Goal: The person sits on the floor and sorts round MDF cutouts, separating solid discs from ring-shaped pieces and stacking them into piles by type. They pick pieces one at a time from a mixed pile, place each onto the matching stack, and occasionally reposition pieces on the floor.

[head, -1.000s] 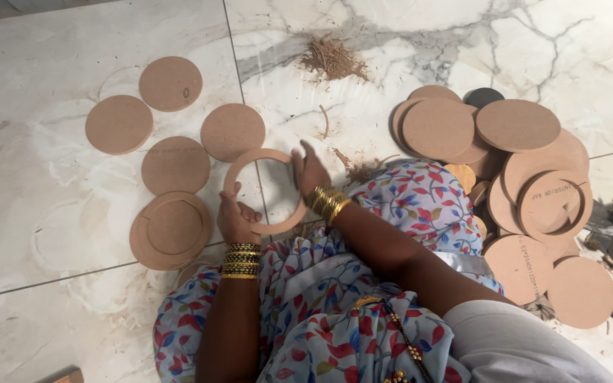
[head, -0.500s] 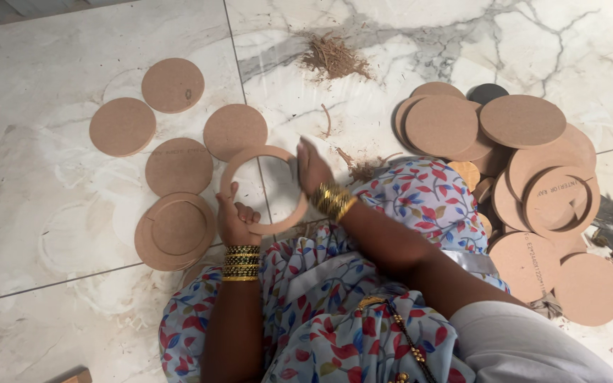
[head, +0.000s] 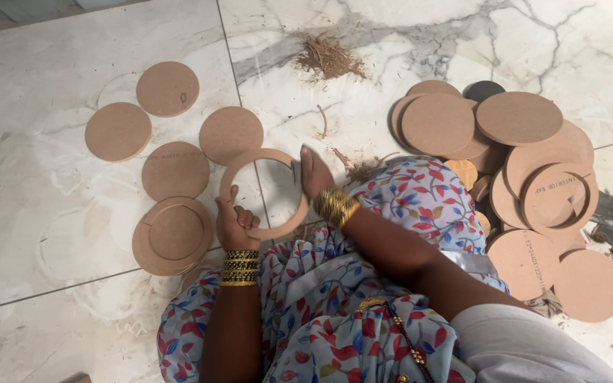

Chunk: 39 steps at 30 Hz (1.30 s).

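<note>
I see the ring flat on the floor, left hand clamped on its rim at 7 o'clock, right hand pressing at 3, likely steadying it; discs at 9.

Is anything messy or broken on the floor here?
Yes, a bit. A clump of brown fibres lies loose on the floor, with more scraps by the right hand. The discs on the right are heaped unevenly. The ring, held by both hands, left hand too, looks whole.
</note>
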Each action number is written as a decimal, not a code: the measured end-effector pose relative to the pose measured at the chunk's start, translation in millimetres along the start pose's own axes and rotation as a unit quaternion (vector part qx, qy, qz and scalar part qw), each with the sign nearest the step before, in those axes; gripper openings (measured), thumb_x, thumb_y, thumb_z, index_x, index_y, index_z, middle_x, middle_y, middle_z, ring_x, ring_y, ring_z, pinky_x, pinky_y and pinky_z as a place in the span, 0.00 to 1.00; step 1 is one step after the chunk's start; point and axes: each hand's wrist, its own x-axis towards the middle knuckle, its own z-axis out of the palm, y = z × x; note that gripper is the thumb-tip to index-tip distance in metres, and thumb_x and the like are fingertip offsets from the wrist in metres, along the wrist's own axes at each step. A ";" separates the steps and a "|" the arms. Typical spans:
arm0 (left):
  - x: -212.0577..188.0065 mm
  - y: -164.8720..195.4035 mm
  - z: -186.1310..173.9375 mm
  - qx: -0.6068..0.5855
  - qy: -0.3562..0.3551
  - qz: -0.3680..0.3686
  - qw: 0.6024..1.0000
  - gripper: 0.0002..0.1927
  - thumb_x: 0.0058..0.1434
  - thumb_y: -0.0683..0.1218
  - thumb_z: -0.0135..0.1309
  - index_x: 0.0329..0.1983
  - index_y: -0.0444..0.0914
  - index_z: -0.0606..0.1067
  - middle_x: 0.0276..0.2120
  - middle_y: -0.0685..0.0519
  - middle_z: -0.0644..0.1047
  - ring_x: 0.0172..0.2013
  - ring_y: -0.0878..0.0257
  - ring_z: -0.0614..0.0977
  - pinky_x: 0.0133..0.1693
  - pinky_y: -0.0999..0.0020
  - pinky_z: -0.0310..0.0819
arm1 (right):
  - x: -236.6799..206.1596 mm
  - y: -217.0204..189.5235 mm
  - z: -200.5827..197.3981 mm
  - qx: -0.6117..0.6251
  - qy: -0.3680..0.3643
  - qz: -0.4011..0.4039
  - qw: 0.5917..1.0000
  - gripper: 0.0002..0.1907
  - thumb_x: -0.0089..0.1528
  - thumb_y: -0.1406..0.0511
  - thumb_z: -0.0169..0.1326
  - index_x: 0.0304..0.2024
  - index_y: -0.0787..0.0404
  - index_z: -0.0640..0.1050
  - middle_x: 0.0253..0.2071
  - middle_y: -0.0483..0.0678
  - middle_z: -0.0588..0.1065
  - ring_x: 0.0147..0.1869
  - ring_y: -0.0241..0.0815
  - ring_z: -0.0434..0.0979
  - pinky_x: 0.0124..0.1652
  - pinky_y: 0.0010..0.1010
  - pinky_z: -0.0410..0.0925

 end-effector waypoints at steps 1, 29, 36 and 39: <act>-1.2 0.6 -1.0 0.008 -0.010 -0.004 1.000 0.35 0.68 0.68 0.45 0.62 0.35 0.72 0.17 0.63 0.55 0.17 0.71 0.57 0.22 0.73 0.56 | 18.8 2.2 -3.2 0.009 0.007 0.039 0.999 0.40 0.70 0.42 0.28 0.67 0.65 0.68 0.59 0.64 0.74 0.63 0.56 0.75 0.62 0.45 0.66; 23.8 -43.8 -14.2 0.103 -0.027 -0.129 0.986 0.36 0.56 0.35 0.42 0.72 0.37 0.60 0.63 0.39 0.70 0.54 0.46 0.78 0.49 0.52 0.79 | -52.6 57.1 -14.6 -0.084 -0.186 -0.053 0.977 0.24 0.62 0.48 0.56 0.54 0.52 0.80 0.38 0.48 0.82 0.30 0.39 0.83 0.31 0.35 0.78; 30.5 -70.7 -14.7 0.295 -0.079 -0.127 0.944 0.27 0.62 0.39 0.51 0.67 0.33 0.67 0.56 0.46 0.78 0.43 0.59 0.85 0.37 0.69 0.78 | 0.8 80.1 -32.5 0.154 -0.077 0.219 0.960 0.24 0.67 0.49 0.56 0.35 0.65 0.77 0.27 0.53 0.77 0.23 0.43 0.72 0.22 0.32 0.66; 30.2 -83.2 -10.0 0.349 -0.130 -0.041 0.927 0.28 0.60 0.39 0.52 0.65 0.30 0.67 0.52 0.42 0.80 0.44 0.57 0.85 0.43 0.67 0.84 | -8.2 57.9 -19.7 0.259 -0.022 0.157 0.953 0.22 0.61 0.49 0.59 0.34 0.62 0.77 0.31 0.51 0.80 0.28 0.38 0.82 0.26 0.26 0.77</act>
